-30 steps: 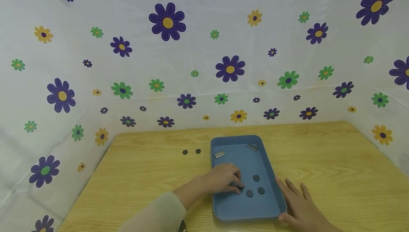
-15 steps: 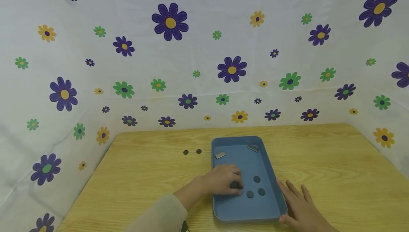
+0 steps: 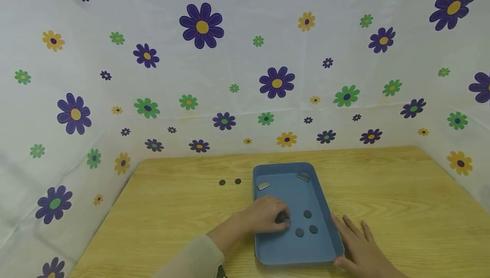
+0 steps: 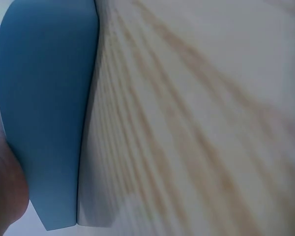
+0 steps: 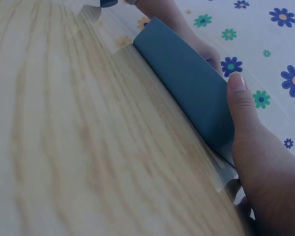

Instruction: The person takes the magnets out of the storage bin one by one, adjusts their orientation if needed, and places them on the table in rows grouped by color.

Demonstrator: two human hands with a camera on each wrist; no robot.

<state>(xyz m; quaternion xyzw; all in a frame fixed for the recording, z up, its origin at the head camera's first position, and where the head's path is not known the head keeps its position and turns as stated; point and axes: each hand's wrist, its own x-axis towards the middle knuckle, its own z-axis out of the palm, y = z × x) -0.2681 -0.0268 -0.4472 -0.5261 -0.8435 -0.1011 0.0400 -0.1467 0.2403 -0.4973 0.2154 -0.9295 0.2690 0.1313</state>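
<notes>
Inside the blue tray (image 3: 298, 256), my left hand (image 3: 264, 216) has its thumb and fingers curled round a dark round disc (image 3: 280, 217), partly hidden by the fingers. To the right of those fingertips, three more discs lie flat on the tray floor: an upper disc (image 3: 307, 214), a right disc (image 3: 313, 229) and a lower disc (image 3: 300, 232). My right hand (image 3: 357, 246) rests against the tray's near right corner, fingers extended along the outer side. The thumb (image 5: 240, 98) lies against the tray wall in the right wrist view.
Two rectangular metallic pieces lie at the tray's far end, a left piece (image 3: 263, 185) and a right piece (image 3: 303, 177). Beyond the tray's left side, two dark discs (image 3: 237, 181) sit on the wooden table (image 3: 172, 210). A flowered cloth (image 3: 237, 61) surrounds the table.
The left hand's fingers have drawn in, bringing the dark disc from under the fingertips into the curl of the hand. The right hand and tray hold their place.
</notes>
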